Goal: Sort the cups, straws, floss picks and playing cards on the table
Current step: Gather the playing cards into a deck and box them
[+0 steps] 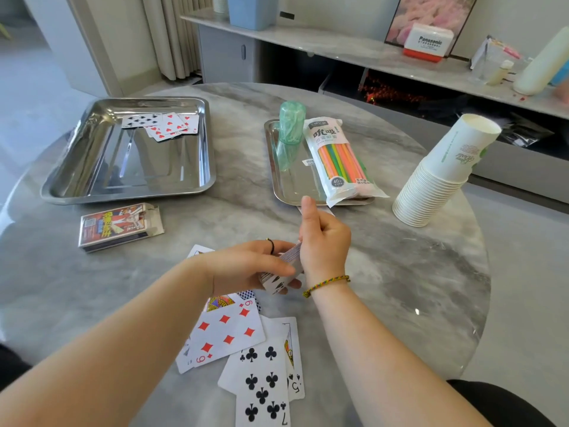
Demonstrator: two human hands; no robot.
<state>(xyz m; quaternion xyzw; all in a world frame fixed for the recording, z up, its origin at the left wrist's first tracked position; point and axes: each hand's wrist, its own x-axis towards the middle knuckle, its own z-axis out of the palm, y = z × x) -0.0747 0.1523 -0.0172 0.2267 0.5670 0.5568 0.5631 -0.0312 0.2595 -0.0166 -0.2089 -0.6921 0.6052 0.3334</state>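
Observation:
My left hand point(246, 266) grips a deck of playing cards point(281, 277) at the table's middle. My right hand point(323, 238) pinches a card at the deck's top edge, thumb raised. Several loose cards point(234, 331) lie face up near me, among them a nine of diamonds and a seven of clubs point(261, 383). A few red and black cards point(166, 123) lie in the large steel tray point(92, 180) at the left. A smaller steel tray point(289, 192) holds a green floss pick container point(291, 124) and a straw pack point(341, 158). Stacked paper cups point(443, 177) stand at the right.
An open card box point(120, 226) lies in front of the large tray. Behind the round marble table point(415, 288) runs a low sideboard with a blue bin point(252, 10), a Panasonic box point(428, 41) and other items.

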